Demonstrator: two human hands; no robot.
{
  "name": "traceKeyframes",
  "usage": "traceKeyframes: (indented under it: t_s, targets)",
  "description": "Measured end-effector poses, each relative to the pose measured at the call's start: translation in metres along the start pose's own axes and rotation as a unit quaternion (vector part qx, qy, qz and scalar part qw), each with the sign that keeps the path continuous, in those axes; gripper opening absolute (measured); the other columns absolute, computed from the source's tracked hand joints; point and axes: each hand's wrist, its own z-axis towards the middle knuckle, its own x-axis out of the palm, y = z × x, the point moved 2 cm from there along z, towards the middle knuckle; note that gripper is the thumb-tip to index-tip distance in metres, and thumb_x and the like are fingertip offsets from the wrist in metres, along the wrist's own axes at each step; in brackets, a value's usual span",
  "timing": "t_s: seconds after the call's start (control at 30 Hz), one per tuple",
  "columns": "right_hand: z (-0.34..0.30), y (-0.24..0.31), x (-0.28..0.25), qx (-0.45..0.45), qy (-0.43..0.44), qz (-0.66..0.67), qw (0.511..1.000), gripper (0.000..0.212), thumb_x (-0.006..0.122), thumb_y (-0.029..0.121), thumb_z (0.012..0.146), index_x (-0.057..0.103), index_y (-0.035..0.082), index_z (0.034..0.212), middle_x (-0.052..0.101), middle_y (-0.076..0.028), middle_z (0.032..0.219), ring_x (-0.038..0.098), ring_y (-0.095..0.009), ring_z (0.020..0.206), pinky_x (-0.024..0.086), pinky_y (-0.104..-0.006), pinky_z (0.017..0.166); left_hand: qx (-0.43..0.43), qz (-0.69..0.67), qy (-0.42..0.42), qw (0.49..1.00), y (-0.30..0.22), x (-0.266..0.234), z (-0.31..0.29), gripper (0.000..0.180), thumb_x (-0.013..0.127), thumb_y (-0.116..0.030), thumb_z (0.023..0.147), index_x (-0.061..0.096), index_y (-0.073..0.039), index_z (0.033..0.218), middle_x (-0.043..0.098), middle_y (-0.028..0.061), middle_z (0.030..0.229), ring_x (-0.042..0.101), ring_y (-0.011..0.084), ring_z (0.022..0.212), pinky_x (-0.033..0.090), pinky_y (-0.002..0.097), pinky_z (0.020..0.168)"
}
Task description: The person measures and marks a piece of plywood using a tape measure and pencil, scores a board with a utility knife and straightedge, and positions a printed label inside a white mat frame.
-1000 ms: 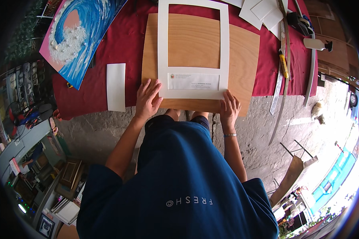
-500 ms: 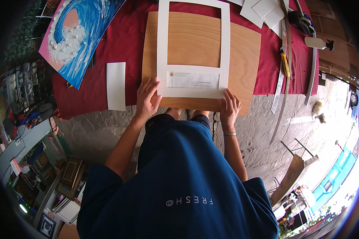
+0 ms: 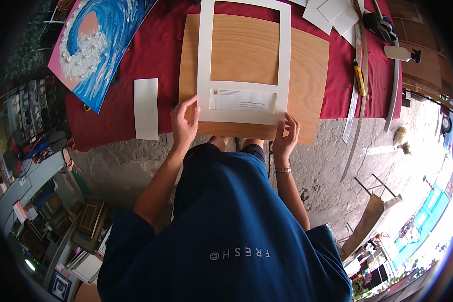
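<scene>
A white mat board (image 3: pixel 203 60) with a large window and a smaller lower one lies over a brown wood panel (image 3: pixel 304 85). Through the lower window shows a white paper slip (image 3: pixel 241 100) with small print. My left hand (image 3: pixel 185 123) has its thumb and forefinger pinched at the mat's lower left edge. At the lower right corner, my right hand (image 3: pixel 287 138) takes the edge between bent fingers and thumb. The undersides of both grips are hidden.
A red cloth (image 3: pixel 161 50) covers the table. A blue wave painting (image 3: pixel 98 45) and a white strip (image 3: pixel 146 108) lie left. To the right are a yellow cutter (image 3: pixel 359 78), a metal ruler (image 3: pixel 351 113), white board pieces (image 3: pixel 332 12) and a spray bottle (image 3: pixel 397 54).
Both hands have gone from lying with fingers fairly flat along the mat's edges to bent fingers at its lower edges. My right hand moved slightly left. The mat has barely shifted.
</scene>
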Motion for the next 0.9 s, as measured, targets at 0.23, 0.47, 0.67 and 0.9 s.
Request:
traceKeyframes:
  t_s: [0.23,0.47,0.67,0.9]
  targets:
    - [0.002,0.016,0.002,0.023,-0.019,-0.018,0.999,0.029,0.065,0.01,0.094,0.063,0.002,0.122,0.063,-0.012,0.112,0.059,-0.024,0.094,0.051,-0.0372,0.085,-0.2,-0.329,-0.102,0.917,0.001,0.018,0.014,0.039,0.07,-0.003,0.092,0.059,0.002,0.129,0.067,0.0131,0.115,0.064,0.014,0.102,0.051,0.0285,0.094]
    - [0.004,0.008,0.011,0.09,-0.002,0.054,0.995,0.032,0.066,0.008,0.093,0.063,0.001,0.124,0.06,-0.011,0.106,0.059,-0.019,0.083,0.053,-0.0314,0.071,-0.18,-0.195,-0.053,0.963,0.01,0.019,0.019,0.039,0.072,0.001,0.089,0.062,0.001,0.126,0.069,0.0067,0.102,0.063,0.009,0.083,0.054,0.0243,0.074]
    - [0.009,-0.001,0.012,0.076,-0.001,0.032,0.997,0.035,0.066,0.008,0.093,0.062,0.002,0.127,0.058,-0.011,0.105,0.059,-0.02,0.084,0.053,-0.0321,0.072,-0.139,-0.101,-0.04,0.984,0.002,0.017,0.024,0.036,0.075,0.001,0.085,0.066,-0.003,0.12,0.069,0.006,0.094,0.062,0.0094,0.074,0.052,0.0256,0.065]
    - [0.009,0.001,0.015,0.067,0.01,0.001,0.998,0.036,0.065,0.01,0.094,0.061,0.003,0.129,0.056,-0.012,0.106,0.056,-0.022,0.086,0.052,-0.033,0.074,-0.109,-0.057,-0.042,0.991,0.005,0.016,0.026,0.037,0.077,-0.002,0.084,0.066,-0.002,0.119,0.068,0.0056,0.093,0.061,0.0105,0.073,0.051,0.0255,0.063]
